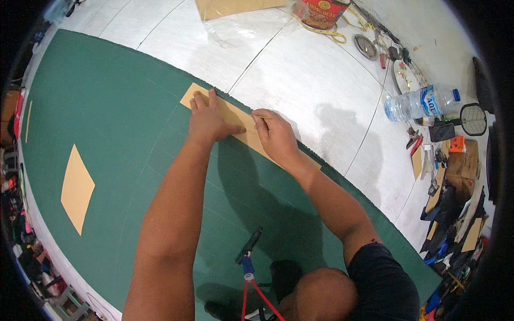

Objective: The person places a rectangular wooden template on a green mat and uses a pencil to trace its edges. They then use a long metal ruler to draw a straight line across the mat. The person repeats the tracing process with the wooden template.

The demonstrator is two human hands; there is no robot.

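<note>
A long tan cardboard strip [241, 120] lies along the far edge of a large green sheet [107, 107]. My left hand [208, 119] rests on the strip near its left end, fingers spread and pressing flat. Further right on the same strip, my right hand [276, 136] is closed in a pinch at the strip's far edge. Something thin shows at its fingertips, too small to name. Faint pale lines cross the green surface. To the left lies a tan diamond-shaped card piece [78, 190], apart from both hands.
White floor tiles [321, 91] border the sheet. A water bottle [423, 103] lies at the right, near a mesh racket [473, 119] and red-handled pliers [413, 140]. A red can [324, 12] stands at the back. A dark object on red straps [249, 249] hangs in front.
</note>
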